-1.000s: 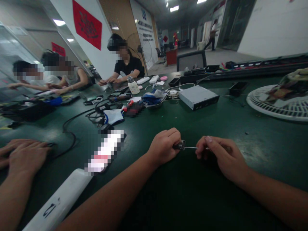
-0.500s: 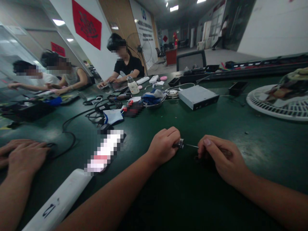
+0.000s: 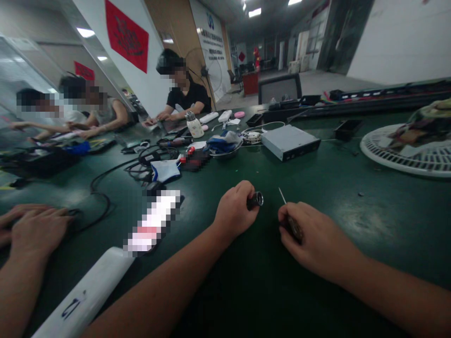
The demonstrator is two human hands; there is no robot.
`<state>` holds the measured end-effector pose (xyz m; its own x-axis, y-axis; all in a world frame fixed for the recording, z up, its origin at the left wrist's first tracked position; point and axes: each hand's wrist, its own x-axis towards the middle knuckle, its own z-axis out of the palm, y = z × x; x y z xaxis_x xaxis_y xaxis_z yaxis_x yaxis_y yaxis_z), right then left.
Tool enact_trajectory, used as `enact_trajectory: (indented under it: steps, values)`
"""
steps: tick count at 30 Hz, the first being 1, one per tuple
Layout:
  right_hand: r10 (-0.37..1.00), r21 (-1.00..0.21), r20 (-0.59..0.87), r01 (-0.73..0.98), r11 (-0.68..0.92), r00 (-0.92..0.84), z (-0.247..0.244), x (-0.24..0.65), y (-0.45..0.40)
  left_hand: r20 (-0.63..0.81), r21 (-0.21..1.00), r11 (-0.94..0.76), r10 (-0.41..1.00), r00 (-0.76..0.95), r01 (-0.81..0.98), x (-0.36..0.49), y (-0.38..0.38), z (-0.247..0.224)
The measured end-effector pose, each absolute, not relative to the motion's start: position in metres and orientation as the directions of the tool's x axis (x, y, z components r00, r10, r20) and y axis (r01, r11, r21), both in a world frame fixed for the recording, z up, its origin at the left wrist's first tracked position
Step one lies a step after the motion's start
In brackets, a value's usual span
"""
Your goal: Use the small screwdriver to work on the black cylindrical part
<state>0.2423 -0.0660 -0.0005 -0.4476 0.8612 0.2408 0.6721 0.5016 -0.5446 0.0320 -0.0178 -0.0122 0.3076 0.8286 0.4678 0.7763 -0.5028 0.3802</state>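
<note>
Fingers [image 3: 240,197] curled, left hand [image 3: 233,211] on metal cylinder [image 3: 255,200], right hand [image 3: 317,237] on screwdriver [image 3: 292,228], green tabletop [image 3: 269,249] open between.

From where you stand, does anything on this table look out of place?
Yes: a round white plastic fan grille lies flat on the dark green workbench, with a patterned cloth heaped on it. It looks odd because it seems detached from any fan.

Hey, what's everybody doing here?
Someone is sitting at a green workbench. Their left hand grips a small metal cylinder, and their right hand holds a thin screwdriver, its tip apart from the cylinder. Another person's hand rests at the left, and more people sit farther along.
</note>
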Motion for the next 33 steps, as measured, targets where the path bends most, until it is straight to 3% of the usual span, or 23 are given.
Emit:
enact_trajectory:
  steps: [4,9,20,28,33]
  values:
    - [0.809,-0.508,0.236,0.642,0.575,-0.538,0.001,0.242,-0.071,0.461,0.388,-0.505,0.831,0.312,0.771,0.032,-0.017,-0.012]
    - [0.783,-0.567,0.22,0.577,0.588,-0.581,-0.001,0.243,-0.07,0.461,0.386,-0.518,0.825,0.327,0.763,0.032,-0.018,-0.011]
    - [0.935,-0.833,0.178,0.458,0.309,-0.307,-0.012,0.238,-0.052,0.432,0.389,-0.566,0.809,0.399,0.727,0.022,-0.016,-0.016]
    - [0.926,-0.923,0.292,0.182,0.338,-0.24,-0.013,0.237,-0.056,0.421,0.332,-0.712,0.699,0.578,0.619,0.021,-0.021,-0.008]
    - [0.918,-0.925,0.323,0.127,0.357,-0.229,-0.012,0.236,-0.057,0.452,0.273,-0.804,0.592,0.667,0.529,0.019,-0.021,-0.008]
